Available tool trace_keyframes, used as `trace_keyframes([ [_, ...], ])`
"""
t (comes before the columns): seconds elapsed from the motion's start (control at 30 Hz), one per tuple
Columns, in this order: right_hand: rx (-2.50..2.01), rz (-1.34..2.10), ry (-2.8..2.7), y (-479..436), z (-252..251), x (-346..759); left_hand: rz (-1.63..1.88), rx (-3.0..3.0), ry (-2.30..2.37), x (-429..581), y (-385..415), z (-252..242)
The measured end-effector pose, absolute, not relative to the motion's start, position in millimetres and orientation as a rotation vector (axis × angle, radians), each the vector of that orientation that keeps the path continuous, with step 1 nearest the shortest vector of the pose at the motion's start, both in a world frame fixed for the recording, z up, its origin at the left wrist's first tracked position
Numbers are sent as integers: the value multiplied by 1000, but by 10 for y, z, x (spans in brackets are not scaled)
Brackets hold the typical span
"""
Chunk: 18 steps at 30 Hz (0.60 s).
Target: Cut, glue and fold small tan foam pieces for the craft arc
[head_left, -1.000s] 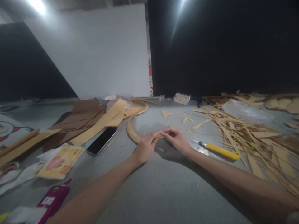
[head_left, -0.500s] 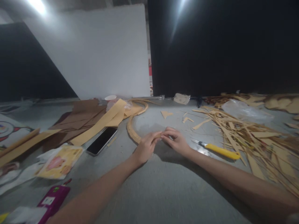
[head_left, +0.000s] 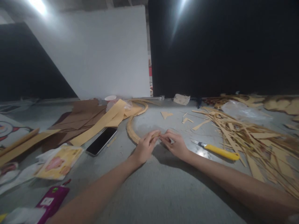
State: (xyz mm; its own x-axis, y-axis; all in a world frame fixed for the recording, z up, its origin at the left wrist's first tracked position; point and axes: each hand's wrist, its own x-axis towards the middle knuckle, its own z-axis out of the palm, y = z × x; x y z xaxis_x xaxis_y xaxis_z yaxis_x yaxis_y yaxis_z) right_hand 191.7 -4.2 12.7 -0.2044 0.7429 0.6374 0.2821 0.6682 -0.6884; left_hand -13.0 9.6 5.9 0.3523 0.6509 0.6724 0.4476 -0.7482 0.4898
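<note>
A curved strip of corrugated cardboard (head_left: 130, 127) arcs across the grey floor. My left hand (head_left: 144, 147) pinches its near end, fingers closed on it. My right hand (head_left: 175, 143) meets it from the right, fingers curled and pressed to the same end of the strip. Both hands touch at the fingertips. A yellow-handled utility knife (head_left: 217, 150) lies just right of my right hand, blade out toward it.
A black phone (head_left: 102, 141) lies left of the arc, beside tan and brown card sheets (head_left: 93, 119). A heap of thin cardboard offcuts (head_left: 247, 133) covers the right side. A magenta packet (head_left: 51, 200) and printed papers (head_left: 59, 161) lie at near left.
Both hands have shifted slightly toward me and the end of the strip is lifted a little between the fingers. Nothing else has moved.
</note>
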Motion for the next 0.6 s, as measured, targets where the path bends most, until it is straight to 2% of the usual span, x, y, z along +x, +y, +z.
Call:
trace_keyframes([
  [0.3,-884,635,-1806,54,134,1988,1318,2485,908,-138,122,15],
  [0.5,-931,569,-1899,167,159,2078,1196,2498,1204,-139,134,1],
  [0.6,-1164,418,-1812,423,163,2121,1283,2468,1461,-141,146,1],
])
